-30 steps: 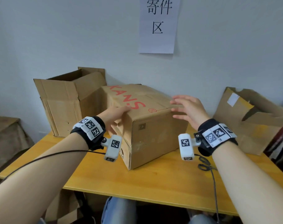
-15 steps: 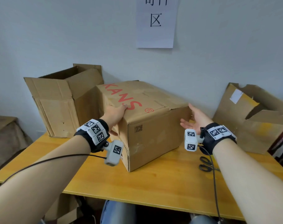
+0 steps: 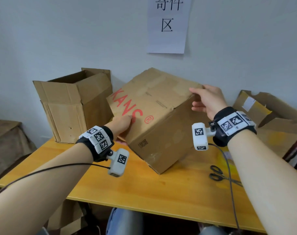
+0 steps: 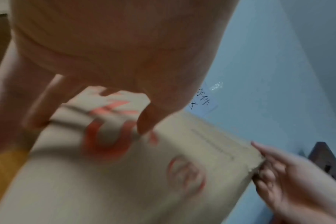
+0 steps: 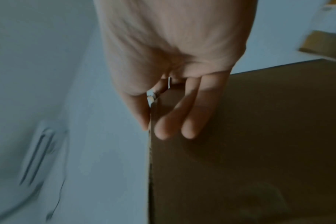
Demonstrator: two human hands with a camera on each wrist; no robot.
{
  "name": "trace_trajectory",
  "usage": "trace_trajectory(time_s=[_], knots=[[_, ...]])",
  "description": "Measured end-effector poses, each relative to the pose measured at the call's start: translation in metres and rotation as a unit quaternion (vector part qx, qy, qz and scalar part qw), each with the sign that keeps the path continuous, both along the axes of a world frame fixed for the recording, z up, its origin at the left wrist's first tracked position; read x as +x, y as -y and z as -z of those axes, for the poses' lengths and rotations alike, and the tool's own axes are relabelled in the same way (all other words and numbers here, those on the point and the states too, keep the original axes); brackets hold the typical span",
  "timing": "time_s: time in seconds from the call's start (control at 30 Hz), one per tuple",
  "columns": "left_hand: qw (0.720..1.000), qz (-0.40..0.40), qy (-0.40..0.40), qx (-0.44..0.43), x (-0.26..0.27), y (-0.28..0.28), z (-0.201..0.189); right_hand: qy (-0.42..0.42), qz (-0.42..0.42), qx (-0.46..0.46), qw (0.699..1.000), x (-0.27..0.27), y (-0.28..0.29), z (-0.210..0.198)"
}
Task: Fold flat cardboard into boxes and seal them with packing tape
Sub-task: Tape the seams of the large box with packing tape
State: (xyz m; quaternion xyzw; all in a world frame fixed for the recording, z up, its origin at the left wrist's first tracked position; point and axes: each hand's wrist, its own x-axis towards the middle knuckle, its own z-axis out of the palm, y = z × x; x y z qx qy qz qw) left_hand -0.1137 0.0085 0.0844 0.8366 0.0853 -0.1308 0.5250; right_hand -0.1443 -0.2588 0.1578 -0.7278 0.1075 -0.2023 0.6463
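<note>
Both hands tilt a closed brown cardboard box with red "KANS" lettering [image 3: 154, 114] up on one lower edge.

The left hand [image 3: 122, 123] grips its near-left edge, thumb on the printed face; the right hand [image 3: 208, 100] pinches the upper right corner, thumb on top, fingers flat on the side. The box leans over the yellow wooden table [image 3: 161, 192], just beside an open-topped brown carton [image 3: 73, 106]. Black scissors [image 3: 217, 174] lie near the right edge; crumpled flattened cardboard [image 3: 269, 116] sits beyond.
</note>
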Motion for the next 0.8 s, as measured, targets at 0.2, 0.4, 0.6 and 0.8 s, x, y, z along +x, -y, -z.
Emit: trace_trajectory(time_s=[0.2, 0.4, 0.6, 0.8], knots=[[0.993, 0.094, -0.011, 0.066, -0.018, 0.01, -0.005, 0.053, -0.043, -0.298, 0.952, -0.015, -0.04, -0.015], [0.996, 0.087, 0.007, 0.034, -0.014, 0.012, -0.004, 0.05, -0.061, -0.499, 0.863, -0.008, -0.011, 0.012], [0.996, 0.014, 0.068, 0.053, 0.014, 0.007, -0.006, -0.035, 0.055, -0.414, 0.908, -0.006, 0.034, 0.054], [0.99, -0.085, 0.106, 0.044, 0.05, -0.004, -0.01, -0.031, 0.076, -0.305, 0.949, 0.012, 0.037, 0.065]])
